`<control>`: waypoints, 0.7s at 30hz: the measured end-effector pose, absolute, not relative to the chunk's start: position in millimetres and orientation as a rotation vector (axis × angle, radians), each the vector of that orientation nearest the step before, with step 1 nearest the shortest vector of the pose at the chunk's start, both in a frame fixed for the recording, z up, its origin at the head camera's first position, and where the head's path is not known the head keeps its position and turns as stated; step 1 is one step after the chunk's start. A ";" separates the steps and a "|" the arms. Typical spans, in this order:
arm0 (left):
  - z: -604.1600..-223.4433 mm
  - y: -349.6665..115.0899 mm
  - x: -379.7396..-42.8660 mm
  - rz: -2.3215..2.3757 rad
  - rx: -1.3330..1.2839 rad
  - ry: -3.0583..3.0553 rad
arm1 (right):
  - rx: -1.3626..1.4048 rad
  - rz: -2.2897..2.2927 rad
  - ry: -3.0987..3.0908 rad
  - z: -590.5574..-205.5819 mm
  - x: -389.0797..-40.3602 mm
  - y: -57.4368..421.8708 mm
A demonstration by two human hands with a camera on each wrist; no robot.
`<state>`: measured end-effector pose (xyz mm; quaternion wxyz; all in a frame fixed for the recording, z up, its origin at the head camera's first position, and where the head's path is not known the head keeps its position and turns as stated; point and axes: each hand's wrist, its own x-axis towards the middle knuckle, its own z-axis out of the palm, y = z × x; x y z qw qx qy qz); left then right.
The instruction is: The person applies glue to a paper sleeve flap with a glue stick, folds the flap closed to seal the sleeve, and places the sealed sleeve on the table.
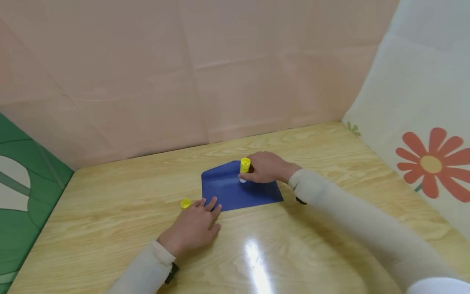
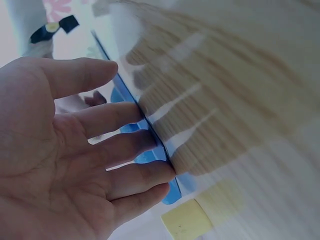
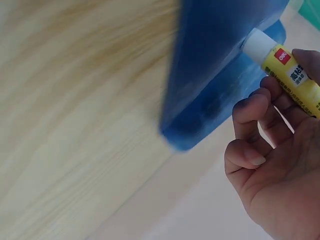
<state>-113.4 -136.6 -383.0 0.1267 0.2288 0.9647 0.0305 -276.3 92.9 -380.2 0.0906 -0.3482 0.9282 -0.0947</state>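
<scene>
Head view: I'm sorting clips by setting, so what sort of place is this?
Probably an indoor tabletop booth, perhaps set up for filming: a wood-grain table, a creased pink sheet behind it and a flowered sheet along the right side.

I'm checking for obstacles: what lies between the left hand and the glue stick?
In the head view, the blue envelope spans the stretch between the left hand and the glue stick; nothing else shows on it there.
</scene>
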 end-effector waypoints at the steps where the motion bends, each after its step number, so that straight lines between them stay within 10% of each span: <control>1: -383.1 -136.7 -113.2 0.097 0.670 2.813 | -1.033 -0.288 2.762 -380.4 -276.6 99.7; 21: -382.6 -139.7 -112.7 0.176 0.676 2.819 | -0.984 -0.405 2.821 -383.9 -283.0 179.0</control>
